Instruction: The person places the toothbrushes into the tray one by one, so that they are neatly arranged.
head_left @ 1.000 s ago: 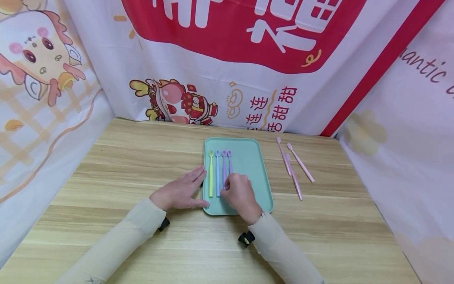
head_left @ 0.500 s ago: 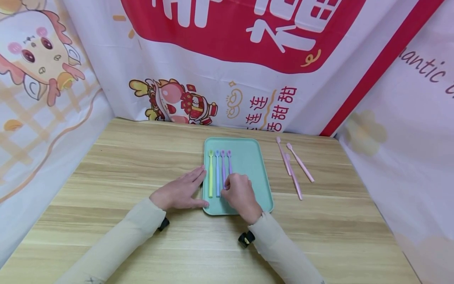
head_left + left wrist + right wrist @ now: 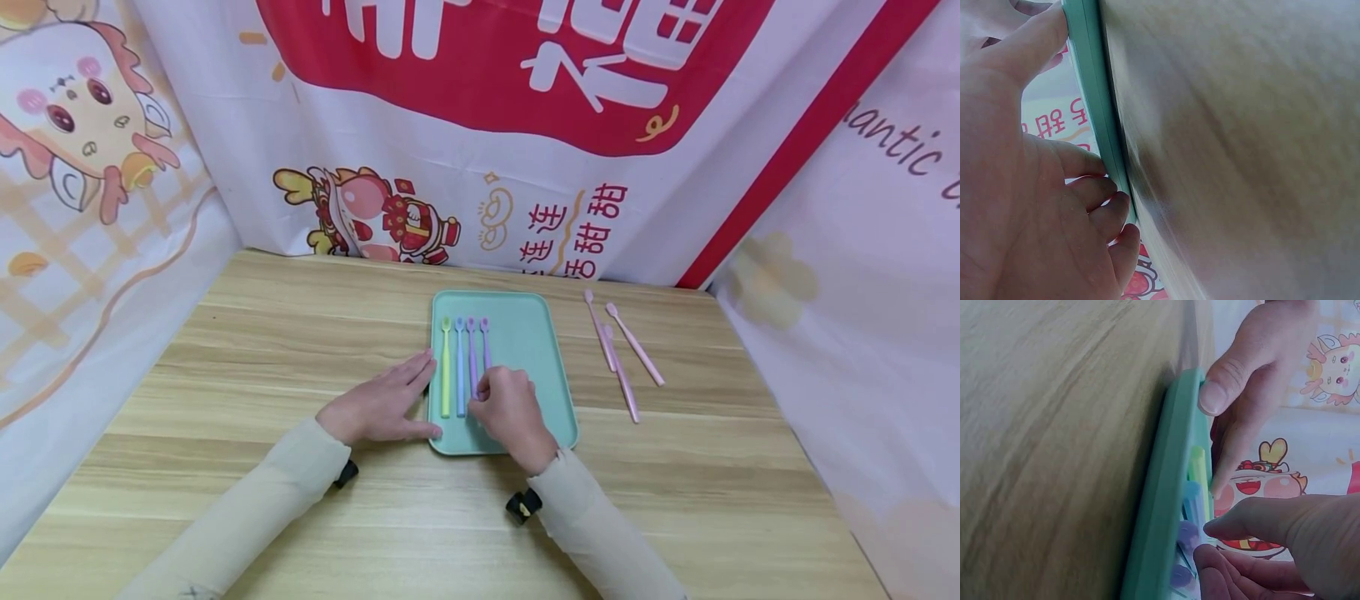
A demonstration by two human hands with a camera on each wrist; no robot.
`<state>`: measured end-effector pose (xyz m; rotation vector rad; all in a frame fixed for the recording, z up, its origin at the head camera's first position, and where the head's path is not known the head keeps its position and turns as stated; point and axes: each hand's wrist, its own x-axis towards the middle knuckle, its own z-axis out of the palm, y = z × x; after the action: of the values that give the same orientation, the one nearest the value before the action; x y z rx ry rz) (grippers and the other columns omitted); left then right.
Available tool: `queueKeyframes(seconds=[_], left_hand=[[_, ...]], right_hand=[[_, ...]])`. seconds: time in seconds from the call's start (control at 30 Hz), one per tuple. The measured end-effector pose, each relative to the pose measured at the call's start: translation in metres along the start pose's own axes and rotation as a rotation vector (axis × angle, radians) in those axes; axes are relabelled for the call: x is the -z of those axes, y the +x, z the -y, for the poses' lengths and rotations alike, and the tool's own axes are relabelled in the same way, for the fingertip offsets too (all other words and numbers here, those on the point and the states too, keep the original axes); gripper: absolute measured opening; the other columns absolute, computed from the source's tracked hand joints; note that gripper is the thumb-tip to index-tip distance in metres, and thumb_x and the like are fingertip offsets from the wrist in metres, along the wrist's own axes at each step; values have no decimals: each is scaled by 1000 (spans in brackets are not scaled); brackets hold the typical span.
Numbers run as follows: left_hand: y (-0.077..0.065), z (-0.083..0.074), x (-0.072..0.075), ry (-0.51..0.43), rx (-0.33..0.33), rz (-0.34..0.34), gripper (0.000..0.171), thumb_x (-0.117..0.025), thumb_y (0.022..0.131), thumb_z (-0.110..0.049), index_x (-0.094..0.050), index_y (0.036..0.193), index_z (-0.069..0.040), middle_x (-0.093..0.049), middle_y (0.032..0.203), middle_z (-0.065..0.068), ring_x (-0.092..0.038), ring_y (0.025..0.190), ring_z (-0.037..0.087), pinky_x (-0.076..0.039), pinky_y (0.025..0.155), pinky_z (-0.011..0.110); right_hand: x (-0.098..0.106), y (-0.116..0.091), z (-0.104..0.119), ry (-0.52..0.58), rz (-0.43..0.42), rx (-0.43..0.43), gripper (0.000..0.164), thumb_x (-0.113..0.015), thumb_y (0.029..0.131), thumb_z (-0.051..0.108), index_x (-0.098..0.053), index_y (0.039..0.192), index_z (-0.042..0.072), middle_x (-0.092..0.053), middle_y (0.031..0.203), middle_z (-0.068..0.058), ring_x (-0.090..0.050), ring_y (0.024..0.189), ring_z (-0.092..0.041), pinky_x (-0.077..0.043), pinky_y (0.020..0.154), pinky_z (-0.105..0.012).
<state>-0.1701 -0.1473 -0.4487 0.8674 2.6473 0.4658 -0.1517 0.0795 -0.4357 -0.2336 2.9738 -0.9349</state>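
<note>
Wood-grained table ran back to printed cloth at 12 o'clock | purple toothbrushes lay in the green tray, heads toward 12 | left hand touched its 8 o'clock rim, fingers relaxed | right hand curled over handles, grasp untellable | slipping knuckles risked skewing them

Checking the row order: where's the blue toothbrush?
In the head view, the blue toothbrush lies on the green tray, toward its left side, between the yellow toothbrush and a purple toothbrush.
</note>
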Motion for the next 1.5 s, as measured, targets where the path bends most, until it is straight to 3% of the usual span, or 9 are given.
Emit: queueKeyframes(seconds=[1.07,1.27,1.5], left_hand=[[0,0,0,-1,-8,-3,111,-66,96,-65,-17,167,4,-10,178,21,-15,166,38,-22,133,57],[-1,-1,1,-12,-11,0,110,-66,97,-64,-16,167,4,-8,178,22,-14,165,39,-21,133,57],[-2,-1,1,-8,-17,-4,109,-66,97,-63,-16,166,5,-8,177,23,-14,165,39,-20,134,57]], right_hand=[[1,-1,1,7,10,1,4,-81,88,5,-78,90,2,-72,77,-4,-62,62,-10,-51,54,-19],[20,-2,-6,16,-25,-10,12,-80,90,11,-79,96,1,-73,77,-4,-62,61,-10,-54,55,-22],[58,1,-29,8,-18,-25,26,-83,91,16,-78,111,0,-79,94,-8,-73,81,-14,-64,71,-27]])
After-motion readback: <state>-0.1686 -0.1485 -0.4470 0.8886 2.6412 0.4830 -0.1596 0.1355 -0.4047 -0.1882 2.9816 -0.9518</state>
